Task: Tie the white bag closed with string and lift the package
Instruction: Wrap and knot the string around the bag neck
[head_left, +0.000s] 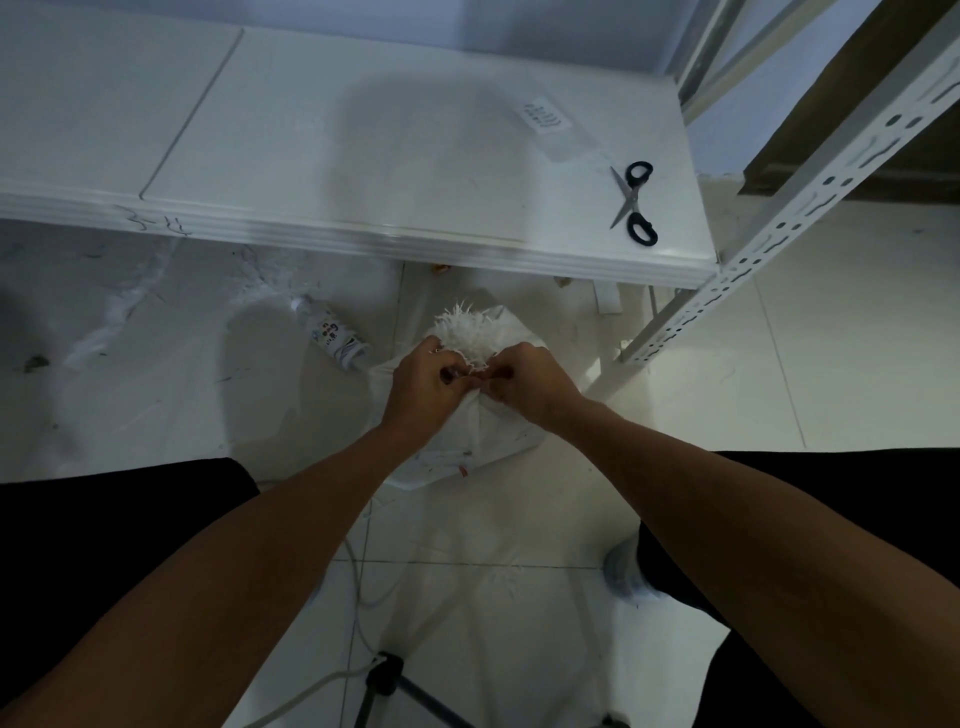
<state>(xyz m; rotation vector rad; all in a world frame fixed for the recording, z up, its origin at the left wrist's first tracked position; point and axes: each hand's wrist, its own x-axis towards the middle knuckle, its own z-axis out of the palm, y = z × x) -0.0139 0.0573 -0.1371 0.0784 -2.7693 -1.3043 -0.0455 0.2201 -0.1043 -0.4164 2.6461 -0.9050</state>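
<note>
A white bag (478, 431) sits on the floor between the person's knees. The left hand (423, 387) and right hand (524, 382) pinch string at its gathered, frayed neck (465, 332). Pulling both ends evenly and snugly should lock the knot before lifting.

Your left hand (423, 382) and right hand (524, 382) work on the floor just below the front edge of the white table (363, 156), so going straight up and forward brings you against that edge. To your right, the slotted metal shelf post (779, 223) slants down to the floor near the white bag (483, 431), narrowing that side. On the left, a plastic bottle (332, 332) lies on the tiles just beside the bag. Your knees flank the gap on both sides. Behind the bag, toward you, a cable (363, 597) and a black tripod (389, 680) occupy the floor. The scissors (635, 202) lie on the table's right end, well apart from your hands.
</note>
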